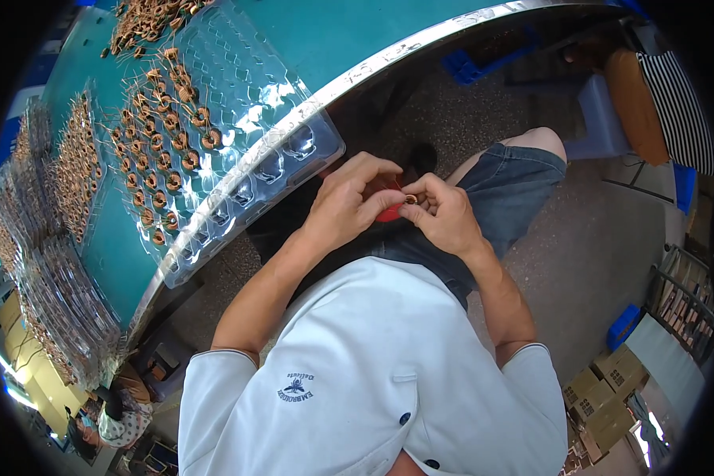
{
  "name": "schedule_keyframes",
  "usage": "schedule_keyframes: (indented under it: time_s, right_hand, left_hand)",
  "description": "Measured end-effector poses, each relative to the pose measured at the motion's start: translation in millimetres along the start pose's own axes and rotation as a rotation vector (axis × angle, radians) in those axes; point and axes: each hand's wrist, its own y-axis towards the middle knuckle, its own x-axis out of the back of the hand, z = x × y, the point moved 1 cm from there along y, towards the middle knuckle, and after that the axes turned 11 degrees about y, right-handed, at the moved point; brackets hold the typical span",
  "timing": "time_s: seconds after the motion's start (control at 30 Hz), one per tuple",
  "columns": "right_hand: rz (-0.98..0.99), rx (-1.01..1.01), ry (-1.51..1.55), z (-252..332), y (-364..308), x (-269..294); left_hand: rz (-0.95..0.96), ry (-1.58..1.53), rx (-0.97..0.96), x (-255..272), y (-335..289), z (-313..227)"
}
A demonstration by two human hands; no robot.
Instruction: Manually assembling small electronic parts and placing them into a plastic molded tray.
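Observation:
Above my lap, my two hands meet around a small copper-wound ring coil [411, 199]. My right hand [450, 218] is closed, pinching the coil between thumb and fingertips. My left hand [347, 200] curls against it from the other side. Under the left thumb shows a bright red piece [389, 213], mostly covered by the fingers, so its kind is hidden. On the bench to the left, a clear plastic tray [254, 99] holds many similar coils [163, 160] standing in rows, thin wire ends sticking out. The tray's near edge overhangs the bench rim.
The green bench [309, 32] has a curved pale edge [357, 75]. A pile of loose coils [147, 24] lies at its far side. Stacked filled trays [55, 293] stand at the left. Blue crates [484, 63], cardboard boxes [607, 393] and another person [123, 420] are farther off.

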Motion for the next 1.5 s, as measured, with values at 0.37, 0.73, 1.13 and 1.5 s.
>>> schedule_keyframes:
  time_s: [0.37, 0.73, 1.13, 1.5]
  right_hand:
    - [0.075, 0.085, -0.147, 3.6, 2.4, 1.9]
    - [-0.461, 0.059, 0.401, -17.6, -8.4, -13.1]
    - [-0.237, 0.131, 0.142, -5.6, -24.2, -15.9]
    - [-0.112, 0.037, 0.318, 2.2, 1.2, -4.2]
  left_hand:
    - [0.057, 0.173, -0.22, -2.0, 4.2, 2.4]
    - [0.036, -0.743, 0.497, -35.1, -10.5, -2.4]
    - [0.104, -0.758, 0.413, -31.1, -24.3, 5.1]
    - [0.333, -0.758, 0.395, -18.3, -27.7, 9.5]
